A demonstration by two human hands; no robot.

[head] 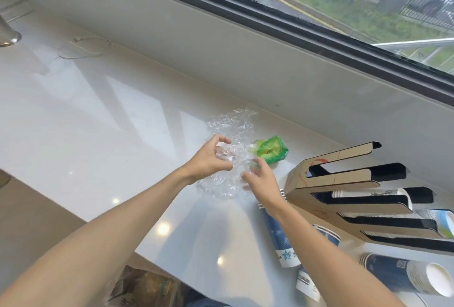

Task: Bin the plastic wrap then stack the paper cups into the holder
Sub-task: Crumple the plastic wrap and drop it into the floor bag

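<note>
Crumpled clear plastic wrap (232, 134) lies on the white counter (98, 122) near the wall. My left hand (211, 159) pinches a bunch of the wrap between thumb and fingers. My right hand (261, 180) rests with spread fingers on the wrap's right edge. A cardboard cup holder (344, 179) with dark slots lies to the right, one slot holding white cups (368, 193). Blue-and-white paper cups lie on their sides: a stack (282, 240) under my right forearm and another stack (403, 274) at the lower right.
A crumpled green wrapper (271, 149) sits just right of the plastic wrap. A thin white cord (83, 47) lies at the far left of the counter. A bag (145, 287) shows below the counter's front edge. A window runs along the wall.
</note>
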